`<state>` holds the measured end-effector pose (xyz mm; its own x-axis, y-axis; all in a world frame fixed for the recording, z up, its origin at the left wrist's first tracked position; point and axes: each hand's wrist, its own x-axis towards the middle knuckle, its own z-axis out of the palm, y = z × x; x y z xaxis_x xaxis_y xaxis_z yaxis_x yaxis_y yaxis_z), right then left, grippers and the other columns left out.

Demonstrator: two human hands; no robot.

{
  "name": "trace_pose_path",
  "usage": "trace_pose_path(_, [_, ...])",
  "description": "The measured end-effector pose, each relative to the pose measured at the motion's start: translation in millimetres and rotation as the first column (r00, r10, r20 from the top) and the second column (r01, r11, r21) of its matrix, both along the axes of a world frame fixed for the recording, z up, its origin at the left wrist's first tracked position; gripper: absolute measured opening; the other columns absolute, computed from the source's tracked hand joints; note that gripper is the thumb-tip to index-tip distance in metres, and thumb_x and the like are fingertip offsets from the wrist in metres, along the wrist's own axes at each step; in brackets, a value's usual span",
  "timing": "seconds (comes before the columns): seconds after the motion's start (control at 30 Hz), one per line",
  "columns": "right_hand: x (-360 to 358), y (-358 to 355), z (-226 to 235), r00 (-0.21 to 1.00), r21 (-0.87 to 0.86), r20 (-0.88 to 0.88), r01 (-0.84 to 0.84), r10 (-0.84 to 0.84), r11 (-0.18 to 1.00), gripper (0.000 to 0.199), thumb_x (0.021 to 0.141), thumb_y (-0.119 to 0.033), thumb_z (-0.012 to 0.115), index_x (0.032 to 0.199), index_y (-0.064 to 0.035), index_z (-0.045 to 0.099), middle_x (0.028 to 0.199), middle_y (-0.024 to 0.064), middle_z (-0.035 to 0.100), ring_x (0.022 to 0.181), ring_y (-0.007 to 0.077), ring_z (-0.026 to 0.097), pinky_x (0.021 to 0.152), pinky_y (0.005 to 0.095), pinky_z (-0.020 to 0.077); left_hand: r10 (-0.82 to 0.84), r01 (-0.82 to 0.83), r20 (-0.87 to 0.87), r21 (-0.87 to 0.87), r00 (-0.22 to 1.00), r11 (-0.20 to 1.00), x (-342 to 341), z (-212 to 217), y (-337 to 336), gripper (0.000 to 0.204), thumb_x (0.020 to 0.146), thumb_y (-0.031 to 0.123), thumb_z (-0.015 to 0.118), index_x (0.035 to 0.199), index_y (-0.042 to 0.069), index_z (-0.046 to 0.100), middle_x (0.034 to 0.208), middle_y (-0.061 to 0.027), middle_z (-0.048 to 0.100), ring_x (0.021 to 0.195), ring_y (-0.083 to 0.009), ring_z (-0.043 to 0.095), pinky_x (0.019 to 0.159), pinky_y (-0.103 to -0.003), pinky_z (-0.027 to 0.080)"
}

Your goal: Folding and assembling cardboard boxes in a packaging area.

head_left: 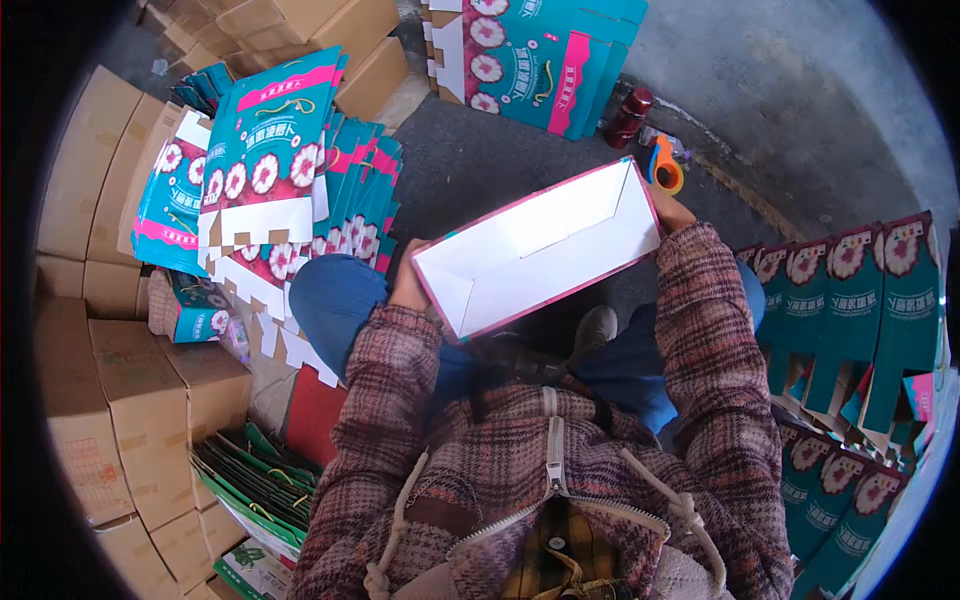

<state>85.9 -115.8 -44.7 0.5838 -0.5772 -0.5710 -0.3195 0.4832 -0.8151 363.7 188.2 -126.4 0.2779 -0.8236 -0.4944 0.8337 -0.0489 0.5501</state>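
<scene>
**Inspector:** At the moment recorded, the open box (545, 250), white inside with pink edges, was held up over the person's lap, between the two hands. The left hand (408, 285) was closed on the near-left corner, fingers wrapped round the outside. The right hand (672, 212) gripped the far-right end; most of it lay behind the box wall, so I could not tell how far its fingers were curled.

**Supervisor:** What risk did you note?

**Inspector:** The box was carried only at two opposite ends, with the long walls unsupported between the grips. In my judgement, squeezing inward could have bowed those thin walls or popped a folded corner loose. It was also tilted, so a slackened right-hand hold might have let it drop toward the knees.

**Supervisor:** Anything close by?

**Inspector:** Just beyond the right-hand grip stood an orange tape dispenser (664, 170) and a dark red bottle (630, 115); a wide swing could have knocked them. Left of the left-hand grip, the stack of flat teal cartons (265, 160) leaned loosely and looked liable to slide if brushed.
</scene>
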Motion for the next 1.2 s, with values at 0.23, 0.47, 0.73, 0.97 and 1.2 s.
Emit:
trace_pose_path(0.23, [-25.4,-11.3,-0.9,0.977,-0.109,0.213,0.026,-0.002,0.994,0.059,0.094,-0.056,0.039,0.122,-0.0068,0.057,0.124,0.0109,0.057,0.115,0.0248,0.052,0.101,0.0412,0.036,0.282,-0.199,0.525,-0.21,0.803,0.957,-14.2,56.2,-17.9,0.05,0.093,0.038,0.047,0.128,0.003,0.049,0.124,-0.0087,0.055,0.115,-0.0196,0.051,0.1,-0.031,0.037])
trace_pose_path(0.47, [-11.2,-6.9,-31.6,0.957,-0.141,-0.013,0.286,-0.29,0.948,0.064,0.09,-0.063,0.042,0.117,-0.0078,0.06,0.116,0.013,0.06,0.111,0.0279,0.053,0.094,0.046,0.0396,0.23,-0.296,0.42,0.097,0.878,0.95,-14.5,0.4,-5.5,0.071,0.091,0.064,0.037,0.141,0.015,0.034,0.135,-0.0073,0.045,0.118,-0.0236,0.044,0.098,-0.048,0.032])
trace_pose_path(0.73, [-25.7,-44.2,-84.4,0.996,-0.06,0.084,-0.034,0.039,0.998,0.055,0.09,-0.056,0.048,0.115,-0.0093,0.063,0.108,0.0119,0.064,0.104,0.0254,0.058,0.088,0.04,0.0438,0.073,-0.152,0.39,0.176,0.918,0.973,-23.7,-7.8,-10.2,0.054,0.096,0.047,0.044,0.135,0.01,0.046,0.124,-0.0075,0.057,0.112,-0.0199,0.054,0.1,-0.045,0.034])
trace_pose_path(0.97, [-18.2,-5.8,-18.8,0.939,-0.411,-0.33,-0.239,0.101,0.88,0.036,0.091,-0.037,0.055,0.108,-0.0065,0.066,0.094,0.0105,0.067,0.089,0.0203,0.063,0.077,0.0326,0.0479,0.017,-0.122,0.807,0.068,0.59,0.99,-27.3,-10.0,-9.0,0.051,0.095,0.037,0.051,0.128,-0.001,0.052,0.138,-0.0144,0.046,0.128,-0.0234,0.042,0.108,-0.033,0.03])
trace_pose_path(1.2, [-3.6,34.4,-18.0,0.816,-0.827,-0.562,-0.559,0.137,-0.059,0.031,0.087,-0.029,0.053,0.101,-0.0024,0.062,0.101,0.0194,0.062,0.087,0.0371,0.062,0.079,0.0466,0.0495,-0.241,0.078,0.969,0.236,0.061,0.969,-32.2,1.6,-14.4,0.051,0.09,0.043,0.055,0.1,-0.006,0.064,0.137,-0.0285,0.043,0.132,-0.0373,0.035,0.11,-0.044,0.024])
